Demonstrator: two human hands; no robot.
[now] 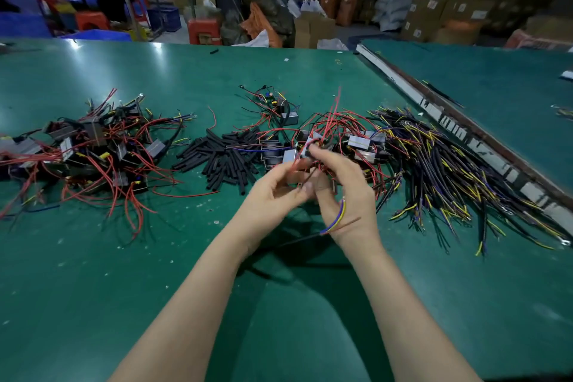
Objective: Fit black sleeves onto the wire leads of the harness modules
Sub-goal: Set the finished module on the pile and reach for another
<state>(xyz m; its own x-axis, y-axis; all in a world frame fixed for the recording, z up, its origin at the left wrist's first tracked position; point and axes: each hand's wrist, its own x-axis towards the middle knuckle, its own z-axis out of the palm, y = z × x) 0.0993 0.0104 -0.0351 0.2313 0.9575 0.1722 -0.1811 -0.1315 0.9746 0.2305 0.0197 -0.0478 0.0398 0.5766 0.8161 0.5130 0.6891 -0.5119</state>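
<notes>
Both forearms reach out over the green table (pixel 93 257), and my hands meet above it. My right hand (pixel 344 192) is curled around a module's wire leads (pixel 336 219); their blue and yellow ends hang across my wrist. My left hand (pixel 276 189) pinches something thin at the fingertips, but it is blurred, so I cannot tell if it is a sleeve or a wire. I judge the leads light and floppy, best held close to the tip. The black sleeves (pixel 223 158) lie in a heap just beyond my left hand, between a pile of modules (pixel 93 149) far left and another tangle with a bundle of sleeved leads (pixel 449 164) at right. Near me the table gives room; its edge strip (pixel 465 133) runs at the right.
</notes>
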